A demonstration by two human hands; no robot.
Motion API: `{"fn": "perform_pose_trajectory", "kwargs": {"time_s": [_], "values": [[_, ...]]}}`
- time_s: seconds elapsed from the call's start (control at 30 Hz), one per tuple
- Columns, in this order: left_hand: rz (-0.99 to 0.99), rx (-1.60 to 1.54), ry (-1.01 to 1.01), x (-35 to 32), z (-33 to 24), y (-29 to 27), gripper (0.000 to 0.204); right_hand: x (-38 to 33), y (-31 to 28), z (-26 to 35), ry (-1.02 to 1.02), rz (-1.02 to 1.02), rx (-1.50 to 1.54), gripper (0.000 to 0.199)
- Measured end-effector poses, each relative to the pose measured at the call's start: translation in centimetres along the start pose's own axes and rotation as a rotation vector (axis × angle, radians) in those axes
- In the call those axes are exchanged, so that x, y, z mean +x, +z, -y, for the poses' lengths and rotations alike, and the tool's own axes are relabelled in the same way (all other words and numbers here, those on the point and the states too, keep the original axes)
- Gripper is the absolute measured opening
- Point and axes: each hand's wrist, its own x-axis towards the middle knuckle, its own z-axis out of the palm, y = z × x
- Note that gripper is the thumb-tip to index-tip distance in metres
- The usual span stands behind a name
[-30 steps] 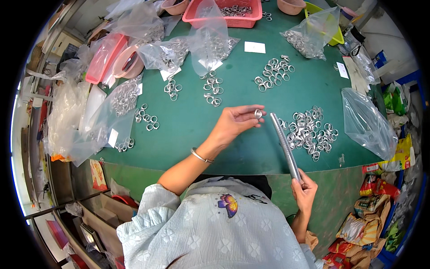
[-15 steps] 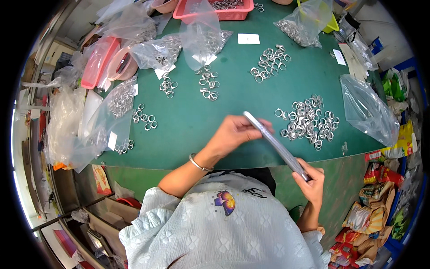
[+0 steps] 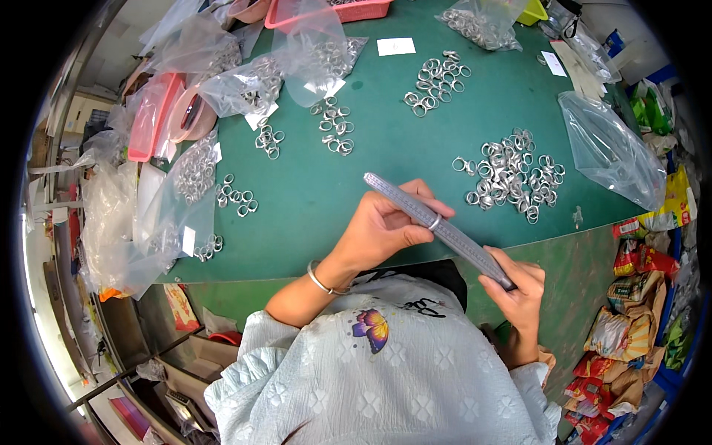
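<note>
A grey tapered ring mandrel (image 3: pixel 463 246) with markings along it slants in front of me, thin end up and left. My right hand (image 3: pixel 519 282) is closed round its thick lower end. A silver ring (image 3: pixel 436 222) sits around the mandrel near its middle, and my left hand (image 3: pixel 393 226) pinches it between thumb and fingers. On the green table (image 3: pixel 297 230), a big heap of silver rings (image 3: pixel 515 178) lies beyond my right hand. Farther off is a looser group of rings (image 3: pixel 437 81), with small groups (image 3: pixel 335 126) to its left.
Clear plastic bags of rings (image 3: pixel 196 174) stand along the left and far sides, with white paper slips (image 3: pixel 396 47). Pink baskets (image 3: pixel 154 119) are at the left and back. An unfilled-looking clear bag (image 3: pixel 612 148) lies at the right edge. Colourful packages (image 3: pixel 619 334) stand beyond the table at right.
My left hand has come onto the mandrel, and a ring now shows around it. The mandrel's thin end has shifted left. The whole view has shifted slightly.
</note>
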Motion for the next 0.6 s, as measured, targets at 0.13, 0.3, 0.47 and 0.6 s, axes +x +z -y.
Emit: {"fn": "perform_pose_trajectory", "kwargs": {"time_s": [0.13,0.3,0.47,0.6], "values": [[0.080,0.052,0.051,-0.2,-0.2,-0.6,0.027,0.3,0.0,0.4,-0.014,0.012,-0.036,0.039],[0.059,0.113,-0.019,-0.4,-1.2,-0.8,0.028,0.4,0.0,0.8,-0.045,0.032,-0.108,0.040],[-0.050,0.111,-0.037,-0.7,-1.6,-0.1,0.041,0.5,0.1,0.8,-0.089,0.032,-0.143,0.041],[-0.052,0.096,-0.054,-0.5,-1.6,0.0,0.041,0.5,0.1,0.6,-0.079,0.031,-0.111,0.041]]}}
